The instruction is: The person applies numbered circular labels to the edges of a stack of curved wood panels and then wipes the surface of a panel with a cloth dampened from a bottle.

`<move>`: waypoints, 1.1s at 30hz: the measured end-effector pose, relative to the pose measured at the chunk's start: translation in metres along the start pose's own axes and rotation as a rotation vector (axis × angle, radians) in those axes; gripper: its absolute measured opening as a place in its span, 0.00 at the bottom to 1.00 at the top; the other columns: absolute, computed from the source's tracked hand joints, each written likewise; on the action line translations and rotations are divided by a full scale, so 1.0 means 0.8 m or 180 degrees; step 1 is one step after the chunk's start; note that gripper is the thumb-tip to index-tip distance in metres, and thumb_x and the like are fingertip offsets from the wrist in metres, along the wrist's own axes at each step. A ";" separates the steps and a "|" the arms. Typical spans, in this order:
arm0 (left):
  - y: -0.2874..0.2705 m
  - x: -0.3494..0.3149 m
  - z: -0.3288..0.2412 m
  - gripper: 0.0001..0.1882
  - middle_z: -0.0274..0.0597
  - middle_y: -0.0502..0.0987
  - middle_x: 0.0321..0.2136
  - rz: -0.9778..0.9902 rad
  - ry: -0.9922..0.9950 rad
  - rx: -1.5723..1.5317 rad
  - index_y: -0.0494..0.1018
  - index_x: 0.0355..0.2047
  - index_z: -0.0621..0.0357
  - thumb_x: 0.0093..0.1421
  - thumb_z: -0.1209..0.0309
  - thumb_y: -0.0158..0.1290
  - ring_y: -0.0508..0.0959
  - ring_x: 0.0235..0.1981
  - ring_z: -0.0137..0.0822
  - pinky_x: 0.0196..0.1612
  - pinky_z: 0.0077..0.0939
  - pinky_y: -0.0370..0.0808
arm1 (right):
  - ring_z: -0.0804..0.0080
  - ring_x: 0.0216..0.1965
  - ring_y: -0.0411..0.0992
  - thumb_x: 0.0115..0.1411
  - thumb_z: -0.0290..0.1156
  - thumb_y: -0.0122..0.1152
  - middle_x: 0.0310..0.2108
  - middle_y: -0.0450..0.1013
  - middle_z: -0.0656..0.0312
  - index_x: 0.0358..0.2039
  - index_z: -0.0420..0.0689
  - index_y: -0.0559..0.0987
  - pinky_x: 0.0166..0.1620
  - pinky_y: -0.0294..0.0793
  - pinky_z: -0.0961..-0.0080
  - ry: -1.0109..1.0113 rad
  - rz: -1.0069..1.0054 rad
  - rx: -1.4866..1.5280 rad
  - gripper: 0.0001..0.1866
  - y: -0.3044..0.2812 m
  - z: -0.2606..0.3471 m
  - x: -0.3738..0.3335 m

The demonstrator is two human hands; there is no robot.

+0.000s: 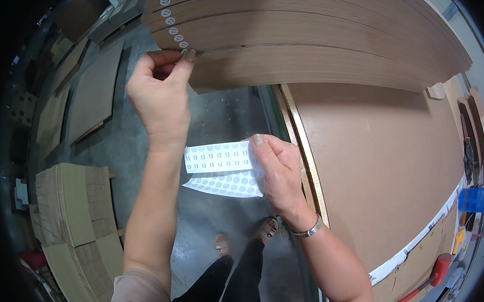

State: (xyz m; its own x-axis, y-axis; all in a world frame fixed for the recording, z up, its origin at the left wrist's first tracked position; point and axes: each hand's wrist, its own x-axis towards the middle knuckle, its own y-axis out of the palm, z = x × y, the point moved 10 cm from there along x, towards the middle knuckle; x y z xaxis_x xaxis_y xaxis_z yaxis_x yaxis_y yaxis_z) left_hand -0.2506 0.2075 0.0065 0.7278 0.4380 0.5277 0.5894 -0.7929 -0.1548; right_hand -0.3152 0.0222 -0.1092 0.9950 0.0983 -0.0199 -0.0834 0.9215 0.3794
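Observation:
My left hand (160, 92) is raised at the lower left corner of a thick stack of brown boards (302, 50). Its thumb and forefinger are pinched on a small round white sticker (185, 51), against the edge of the stack. Above it, a line of similar round stickers (170, 21) runs up the boards' edges. Lower down, my right hand (278, 166) grips a white sheet of round stickers (217, 157) by its right end. The sheet is folded, and a lower flap (224, 184) hangs beneath the printed part.
On the right is a brown-topped workbench (356, 157) with a metal edge strip (303, 138). A red mallet (440, 269) and a blue container (477, 200) lie along its far right. Cardboard stacks (77, 208) and flat panels (97, 91) stand on the grey floor at left.

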 end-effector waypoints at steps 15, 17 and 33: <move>0.007 -0.006 -0.028 0.04 0.32 0.75 0.22 0.0322 0.0429 0.0217 0.77 0.28 0.66 0.54 0.77 0.60 0.70 0.25 0.22 0.33 0.18 0.69 | 0.86 0.26 0.67 0.69 0.36 0.51 0.24 0.74 0.66 0.32 0.32 0.78 0.30 0.67 0.84 0.0124 0.0037 0.0072 0.18 0.003 -0.007 -0.001; 0.007 -0.004 -0.029 0.04 0.32 0.74 0.21 0.0243 0.0499 0.0247 0.77 0.27 0.66 0.54 0.77 0.60 0.70 0.24 0.22 0.32 0.18 0.68 | 0.86 0.26 0.67 0.69 0.37 0.51 0.24 0.74 0.66 0.32 0.32 0.78 0.30 0.67 0.84 0.0131 0.0045 0.0012 0.18 0.003 -0.007 0.000; 0.025 -0.061 -0.051 0.10 0.37 0.76 0.25 0.2051 0.0612 0.0315 0.77 0.30 0.62 0.47 0.75 0.64 0.75 0.27 0.31 0.33 0.25 0.71 | 0.87 0.26 0.68 0.70 0.38 0.50 0.25 0.74 0.67 0.31 0.35 0.78 0.30 0.67 0.84 0.0232 0.0056 0.0422 0.19 0.004 -0.005 0.000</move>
State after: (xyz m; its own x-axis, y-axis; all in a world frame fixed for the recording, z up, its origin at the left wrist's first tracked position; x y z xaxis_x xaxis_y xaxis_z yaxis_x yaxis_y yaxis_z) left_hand -0.2890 0.1531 0.0121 0.8745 -0.1992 0.4422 0.0950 -0.8237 -0.5590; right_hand -0.3154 0.0265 -0.1122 0.9863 0.1455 -0.0774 -0.0881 0.8622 0.4989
